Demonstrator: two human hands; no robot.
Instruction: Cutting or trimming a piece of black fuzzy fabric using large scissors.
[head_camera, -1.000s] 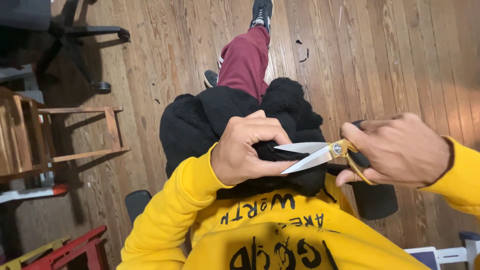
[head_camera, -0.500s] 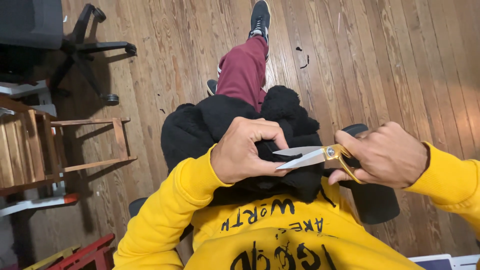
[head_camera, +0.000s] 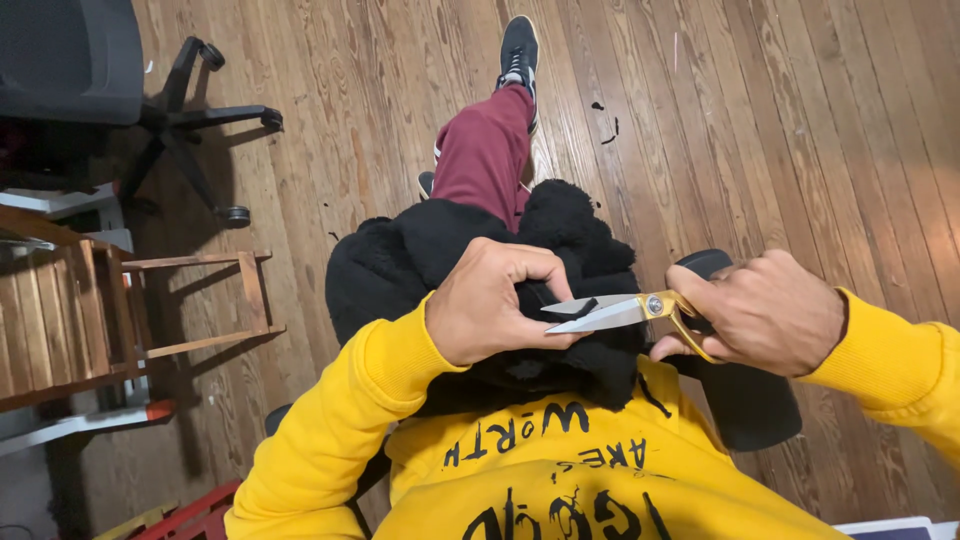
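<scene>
- Here, the left hand (head_camera: 495, 305) is bunching a fuzzy black fleece fabric (head_camera: 470, 260) that is lying across the person's lap, its grip pinching a fold of it.
- The right hand (head_camera: 765, 312) is gripping gold-handled steel scissors (head_camera: 625, 312), fingers closed through the loops.
- The blades are standing slightly parted, their tips touching the pinched fold.
- A black office chair (head_camera: 90, 70) is standing on the wooden plank floor (head_camera: 800, 130).

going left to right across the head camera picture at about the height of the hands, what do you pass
Wooden rack → left hand gripping the black fleece fabric → scissors, blades slightly open → right hand on the gold handles → yellow sleeve.
</scene>
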